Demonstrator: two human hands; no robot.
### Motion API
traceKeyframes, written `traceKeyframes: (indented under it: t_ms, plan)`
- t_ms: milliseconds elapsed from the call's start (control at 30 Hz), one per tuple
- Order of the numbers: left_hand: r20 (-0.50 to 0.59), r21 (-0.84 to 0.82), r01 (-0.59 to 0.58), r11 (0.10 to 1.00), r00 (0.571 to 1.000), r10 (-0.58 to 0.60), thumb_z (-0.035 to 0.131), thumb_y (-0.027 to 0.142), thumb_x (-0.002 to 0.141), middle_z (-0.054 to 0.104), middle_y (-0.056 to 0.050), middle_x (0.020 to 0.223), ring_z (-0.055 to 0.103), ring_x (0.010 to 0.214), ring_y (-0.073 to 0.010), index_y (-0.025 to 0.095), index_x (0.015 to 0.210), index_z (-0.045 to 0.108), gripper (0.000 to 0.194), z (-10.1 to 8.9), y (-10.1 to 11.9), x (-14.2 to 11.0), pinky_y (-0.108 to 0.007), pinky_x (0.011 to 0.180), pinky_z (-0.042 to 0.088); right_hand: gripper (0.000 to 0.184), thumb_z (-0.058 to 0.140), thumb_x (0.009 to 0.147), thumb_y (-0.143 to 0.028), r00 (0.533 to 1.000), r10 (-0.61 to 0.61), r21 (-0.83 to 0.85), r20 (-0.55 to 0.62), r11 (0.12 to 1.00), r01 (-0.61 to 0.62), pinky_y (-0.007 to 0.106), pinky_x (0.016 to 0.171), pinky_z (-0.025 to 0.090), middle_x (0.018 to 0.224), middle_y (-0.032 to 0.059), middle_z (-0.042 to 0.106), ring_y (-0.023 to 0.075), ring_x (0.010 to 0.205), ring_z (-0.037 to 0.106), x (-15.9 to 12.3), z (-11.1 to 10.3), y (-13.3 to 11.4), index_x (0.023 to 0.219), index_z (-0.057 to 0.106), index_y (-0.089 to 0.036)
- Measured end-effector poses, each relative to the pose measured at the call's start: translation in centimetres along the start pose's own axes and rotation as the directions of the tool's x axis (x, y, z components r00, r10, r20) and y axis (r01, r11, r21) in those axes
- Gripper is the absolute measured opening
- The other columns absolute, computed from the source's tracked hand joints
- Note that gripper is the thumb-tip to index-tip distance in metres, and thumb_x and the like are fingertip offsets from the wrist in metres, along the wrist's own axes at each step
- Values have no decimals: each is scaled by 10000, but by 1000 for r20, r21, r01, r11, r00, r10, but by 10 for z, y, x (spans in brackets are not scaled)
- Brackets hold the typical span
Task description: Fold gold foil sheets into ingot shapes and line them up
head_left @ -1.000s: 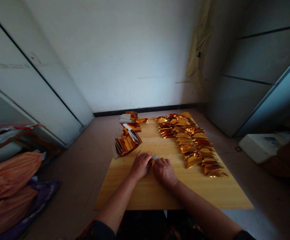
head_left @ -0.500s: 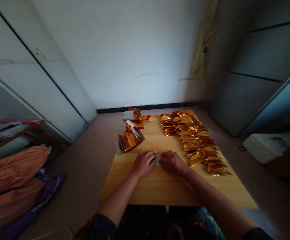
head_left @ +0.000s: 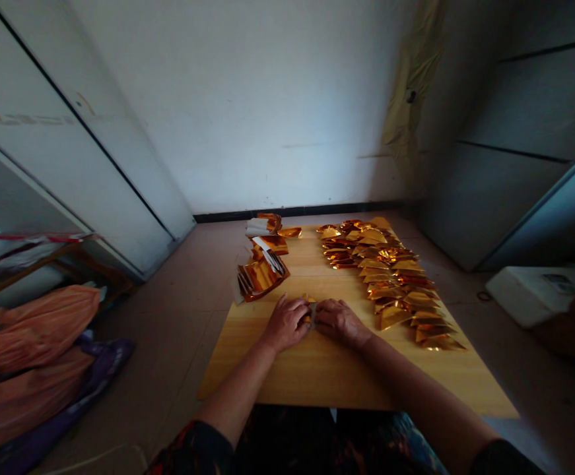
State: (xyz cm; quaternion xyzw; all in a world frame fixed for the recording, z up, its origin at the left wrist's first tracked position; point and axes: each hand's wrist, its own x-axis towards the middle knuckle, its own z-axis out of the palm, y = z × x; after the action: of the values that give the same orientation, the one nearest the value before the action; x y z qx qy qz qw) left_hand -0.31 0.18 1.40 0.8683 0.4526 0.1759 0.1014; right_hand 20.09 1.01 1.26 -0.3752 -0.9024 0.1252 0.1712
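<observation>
My left grip (head_left: 286,323) and right grip (head_left: 340,323) pinch a gold foil piece (head_left: 309,309) on the wooden bench (head_left: 287,376). Folded foil triangles (head_left: 391,277) lie just right

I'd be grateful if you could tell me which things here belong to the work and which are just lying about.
In the work: left hand, right hand, gold foil piece between them, foil stack, folded foil triangles.

Lying about: orange sacks, white box.

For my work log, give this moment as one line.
Hands: left hand, right hand | Holding: gold foil piece | Right: foil triangles | Ahead left: foil stack | Surface: wooden table
</observation>
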Motion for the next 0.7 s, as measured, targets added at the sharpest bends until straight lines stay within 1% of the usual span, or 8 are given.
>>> traceKeyframes:
  t_ms: [100,200,300,367,467,533,600,700]
  plan:
    - [-2,-2,-6,1000,1000,6,537,248,805,595,-62,1226,519,1160,-212,233,1073,580,272,1,-1,0,-505,1124,166,219,602,835,-314,1000,-5,23,-6,1000,5,313,847,355,1125,70,595,196,1011,509,-1,0,3,1030,660,-232]
    - [-7,2,-11,1000,1000,11,538,256,807,598,-53,1221,522,1158,-211,234,1059,584,257,1,-2,0,-506,1122,169,151,604,839,-300,999,-2,39,-32,999,3,300,827,364,1051,52,614,181,961,522,-1,1,5,952,679,-234]
    - [-11,11,-7,1000,1000,7,551,254,798,599,-44,1220,532,1146,-211,237,1062,585,266,2,-2,0,-509,1118,182,121,582,857,-281,996,-23,25,-84,999,26,282,786,372,984,43,624,163,899,533,1,7,6,881,689,-228]
    - [-13,10,-5,1000,1000,5,553,250,796,604,-46,1210,539,1135,-213,239,1061,589,268,2,-2,0,-509,1115,191,145,553,873,-257,990,-62,8,-123,998,63,268,750,379,938,44,629,152,850,537,4,12,6,837,687,-213]
    - [-16,-5,-2,1000,1000,2,555,249,797,605,-50,1208,532,1144,-219,240,1076,585,281,3,-2,-1,-510,1116,188,214,484,903,-216,976,-151,-3,-160,988,153,253,706,398,864,47,631,139,771,536,8,17,5,795,666,-183]
    - [-17,-11,-2,1000,1000,2,559,255,797,600,-51,1219,525,1156,-223,238,1095,577,299,3,-3,-1,-511,1120,182,233,456,915,-208,965,-206,8,-163,978,210,253,715,416,850,49,628,136,757,540,8,16,5,791,650,-171]
    - [-16,-13,-1,1000,1000,1,559,261,798,598,-54,1222,525,1156,-225,235,1097,577,301,3,-4,-1,-513,1121,178,212,466,915,-224,957,-241,14,-160,969,246,258,751,430,877,57,626,143,797,552,7,13,6,816,644,-166]
    - [-13,-17,-6,1000,1000,6,560,269,797,600,-57,1220,530,1152,-228,237,1081,585,287,3,-4,0,-516,1117,184,199,474,917,-234,961,-255,-49,-110,967,251,266,767,434,890,61,621,153,833,552,3,5,9,829,641,-170]
